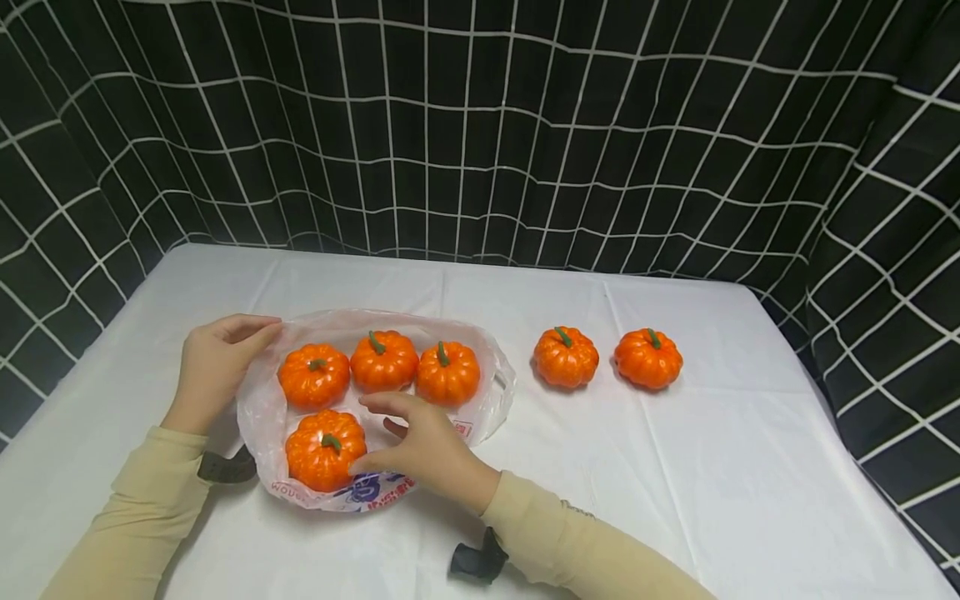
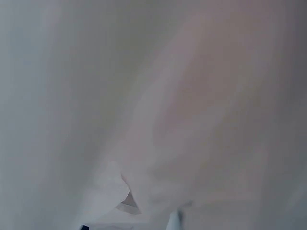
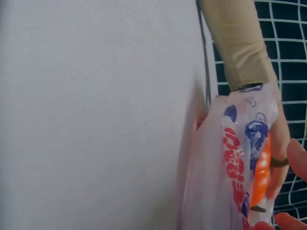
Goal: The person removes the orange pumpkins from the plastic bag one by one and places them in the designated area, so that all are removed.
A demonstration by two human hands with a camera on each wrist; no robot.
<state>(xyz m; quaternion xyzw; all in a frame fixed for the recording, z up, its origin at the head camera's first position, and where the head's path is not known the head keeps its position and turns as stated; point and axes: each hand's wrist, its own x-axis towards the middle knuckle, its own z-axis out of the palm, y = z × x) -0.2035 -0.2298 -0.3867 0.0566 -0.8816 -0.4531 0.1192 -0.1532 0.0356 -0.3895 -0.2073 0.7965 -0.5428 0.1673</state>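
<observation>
A thin white plastic bag [image 1: 258, 433] with red and blue print lies spread on the table, its mouth facing up. Inside it, three orange toy pumpkins [image 1: 384, 362] with green stems form a back row, and one more pumpkin [image 1: 318, 457] sits at the front left. My left hand [image 1: 217, 362] pinches the bag's left rim between thumb and fingers. Over the bag's front right part is my right hand [image 1: 431, 446], fingers spread and bent, thumb tip right at the front pumpkin. In the right wrist view its fingertips [image 3: 298, 160] show beside the printed bag wall.
Two more orange pumpkins, one nearer [image 1: 566, 357] and one farther right [image 1: 648, 358], stand on the white tablecloth [image 1: 720, 467] right of the bag. A black cloth with white grid lines [image 1: 480, 133] hangs around the table. Pale, blurred film fills the left wrist view.
</observation>
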